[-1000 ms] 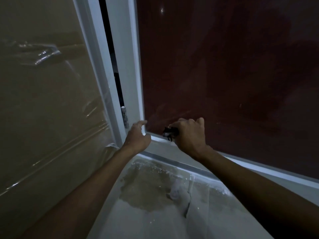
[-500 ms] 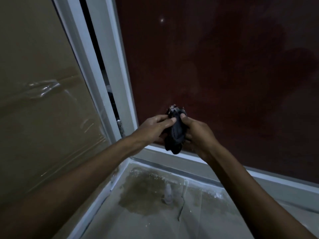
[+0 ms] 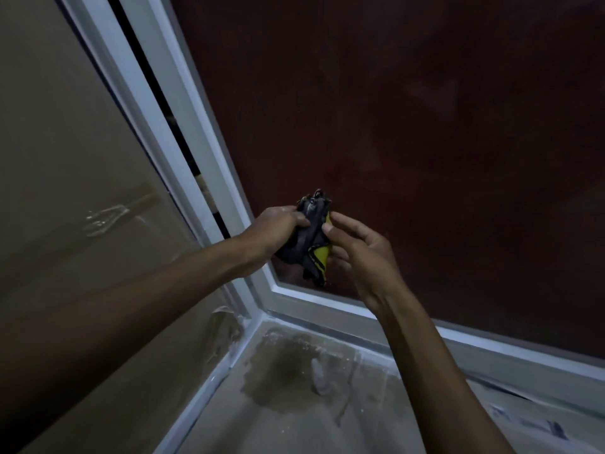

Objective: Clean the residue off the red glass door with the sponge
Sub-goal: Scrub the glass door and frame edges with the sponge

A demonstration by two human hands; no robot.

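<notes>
Both hands meet in the middle of the frame, just in front of the lower left corner of the red glass door, with the sponge bunched up between them. It looks like a dark, worn scrubbing side with a bit of yellow foam peeking out at the bottom. The left hand has its fingers curled round the dark part, gripping it properly, while the right hand only pinches the edge with thumb and fingertips, the other fingers loose. The sponge sits off the glass, not pressed on it, so this is probably a refold or a squeeze to get a fresh face ready, not a wiping stroke. Holding it low near the white frame makes sense if that corner is the next patch. Down at the bottom centre a wet brownish stain sits on the covered floor, likely drips. Whether residue remains on the glass is hard to tell in this dim light.
</notes>
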